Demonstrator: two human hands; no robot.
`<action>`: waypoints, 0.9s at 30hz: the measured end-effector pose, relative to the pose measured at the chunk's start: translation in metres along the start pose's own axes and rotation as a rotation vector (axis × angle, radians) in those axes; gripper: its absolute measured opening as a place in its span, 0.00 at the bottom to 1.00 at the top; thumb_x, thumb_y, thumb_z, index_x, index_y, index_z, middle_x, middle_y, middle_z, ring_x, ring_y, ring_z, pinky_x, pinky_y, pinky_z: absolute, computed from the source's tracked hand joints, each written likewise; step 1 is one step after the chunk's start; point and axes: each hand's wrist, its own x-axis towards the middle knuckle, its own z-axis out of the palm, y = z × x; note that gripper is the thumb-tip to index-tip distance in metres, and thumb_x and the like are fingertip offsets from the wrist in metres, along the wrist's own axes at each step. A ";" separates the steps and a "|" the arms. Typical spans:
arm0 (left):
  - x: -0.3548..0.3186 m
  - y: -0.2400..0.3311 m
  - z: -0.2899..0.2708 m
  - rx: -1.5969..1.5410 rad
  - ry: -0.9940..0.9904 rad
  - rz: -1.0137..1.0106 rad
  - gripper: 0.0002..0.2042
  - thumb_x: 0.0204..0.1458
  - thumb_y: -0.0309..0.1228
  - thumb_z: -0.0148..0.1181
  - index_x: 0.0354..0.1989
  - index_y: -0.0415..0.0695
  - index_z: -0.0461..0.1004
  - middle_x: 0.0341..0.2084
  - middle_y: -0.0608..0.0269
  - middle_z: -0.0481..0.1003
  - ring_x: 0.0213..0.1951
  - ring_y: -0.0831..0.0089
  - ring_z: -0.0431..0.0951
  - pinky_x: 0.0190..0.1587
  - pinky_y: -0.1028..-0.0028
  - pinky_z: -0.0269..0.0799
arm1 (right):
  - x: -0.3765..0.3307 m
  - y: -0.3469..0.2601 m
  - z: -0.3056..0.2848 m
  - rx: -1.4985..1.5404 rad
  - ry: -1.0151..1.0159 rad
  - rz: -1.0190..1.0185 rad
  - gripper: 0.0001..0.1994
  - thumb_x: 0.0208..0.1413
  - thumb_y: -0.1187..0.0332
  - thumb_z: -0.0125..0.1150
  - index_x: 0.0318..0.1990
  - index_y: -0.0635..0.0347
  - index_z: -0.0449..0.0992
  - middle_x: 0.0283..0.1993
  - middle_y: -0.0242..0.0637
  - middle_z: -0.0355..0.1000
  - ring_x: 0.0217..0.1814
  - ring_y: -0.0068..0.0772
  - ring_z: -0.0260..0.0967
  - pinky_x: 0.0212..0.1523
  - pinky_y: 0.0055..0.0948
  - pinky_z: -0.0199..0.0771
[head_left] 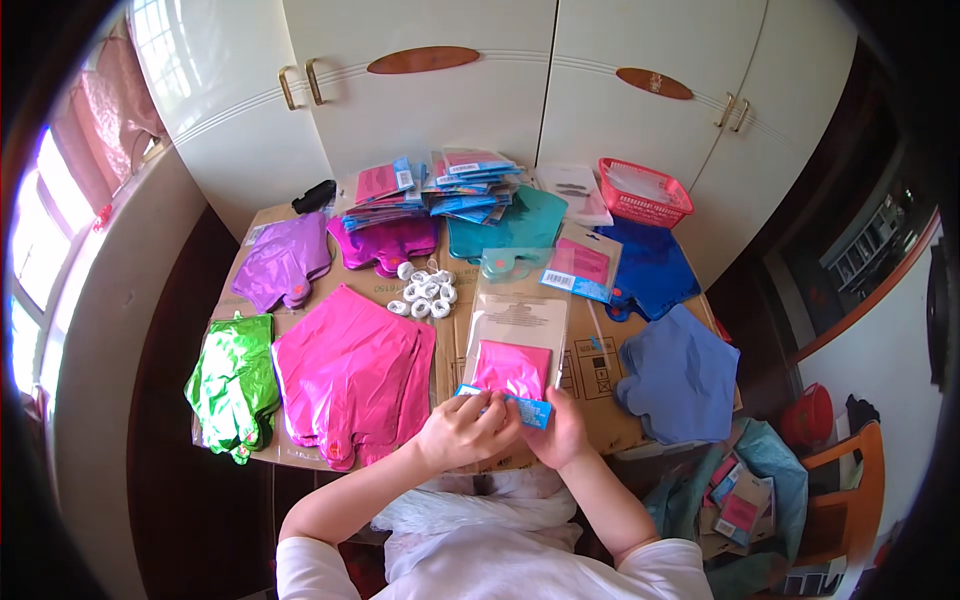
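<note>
At the near edge of the table, both hands hold a clear plastic packet (480, 328) with a blue lower strip. A folded pink foil balloon (515, 362) shows at its near end; whether it lies fully inside, I cannot tell. My left hand (465, 435) is closed, its fingertips pinching near the blue strip. My right hand (560, 432) grips the strip's right end, thumb along the side. Beyond them lies a finished-looking packet (582, 262) with pink foil and a blue band. Large pink foil balloons (350, 370) lie stacked flat left of my hands.
Around the cardboard-covered table lie green (232, 380), lilac (285, 258), teal (515, 225), dark blue (650, 265) and pale blue foil balloons (682, 370). White ribbon rolls (425, 292), piled packets (470, 190) and a red basket (645, 205) stand farther back. A bag of packets (765, 450) sits right.
</note>
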 end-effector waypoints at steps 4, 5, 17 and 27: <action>0.005 -0.009 -0.004 0.054 -0.002 -0.026 0.13 0.39 0.28 0.59 0.37 0.45 0.74 0.34 0.62 0.73 0.32 0.74 0.77 0.29 0.79 0.74 | -0.008 0.013 0.033 -0.094 0.147 -0.105 0.11 0.62 0.72 0.47 0.51 0.60 0.69 0.51 0.35 0.71 0.55 0.26 0.67 0.56 0.27 0.67; 0.005 -0.010 -0.004 0.073 0.002 -0.028 0.13 0.40 0.28 0.59 0.37 0.45 0.74 0.35 0.62 0.73 0.33 0.74 0.77 0.29 0.78 0.74 | -0.007 0.015 0.029 -0.127 0.159 -0.110 0.11 0.63 0.72 0.47 0.50 0.60 0.70 0.50 0.35 0.71 0.54 0.27 0.68 0.56 0.28 0.68; -0.010 0.000 -0.010 -0.383 0.279 -0.638 0.20 0.42 0.24 0.63 0.47 0.42 0.72 0.39 0.61 0.73 0.41 0.71 0.73 0.40 0.77 0.72 | 0.002 0.026 0.002 -0.396 0.284 -0.349 0.08 0.63 0.71 0.47 0.44 0.63 0.71 0.45 0.37 0.73 0.48 0.30 0.71 0.54 0.34 0.69; -0.025 0.000 -0.008 -1.900 0.501 -1.472 0.02 0.53 0.24 0.59 0.34 0.39 0.75 0.23 0.63 0.77 0.20 0.80 0.75 0.25 0.84 0.70 | -0.005 0.018 0.018 -0.533 0.159 -0.238 0.05 0.62 0.67 0.52 0.34 0.55 0.72 0.27 0.17 0.60 0.27 0.09 0.50 0.27 0.16 0.49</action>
